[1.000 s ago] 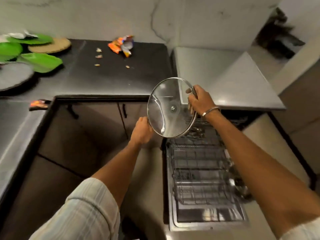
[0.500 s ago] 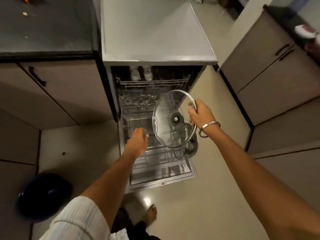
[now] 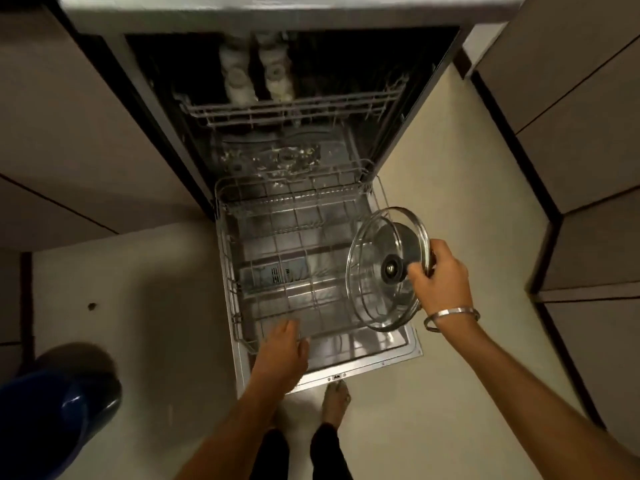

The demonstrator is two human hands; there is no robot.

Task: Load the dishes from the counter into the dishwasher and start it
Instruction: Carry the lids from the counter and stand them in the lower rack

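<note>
The dishwasher (image 3: 166,109) stands open, with its door (image 3: 367,363) folded down flat. The wire lower rack (image 3: 294,237) is pulled out over the door and looks bare. My right hand (image 3: 441,277) grips a round glass lid (image 3: 370,289) by its metal rim. The lid is tilted over the rack's right side, its black knob facing me. My left hand (image 3: 280,348) holds the front rim of the lower rack, fingers over the wire. The upper rack (image 3: 294,109) sits partly inside the machine, with pale items behind it.
A dark blue bin (image 3: 52,410) stands on the floor at lower left. Cabinet fronts (image 3: 588,133) close in on the right and others (image 3: 69,133) on the left. My feet (image 3: 336,400) are just before the door's edge, on pale floor.
My view swung from the counter down onto the open dishwasher. The lid came down and right over the lower rack. My left hand went to the rack's front rim.
</note>
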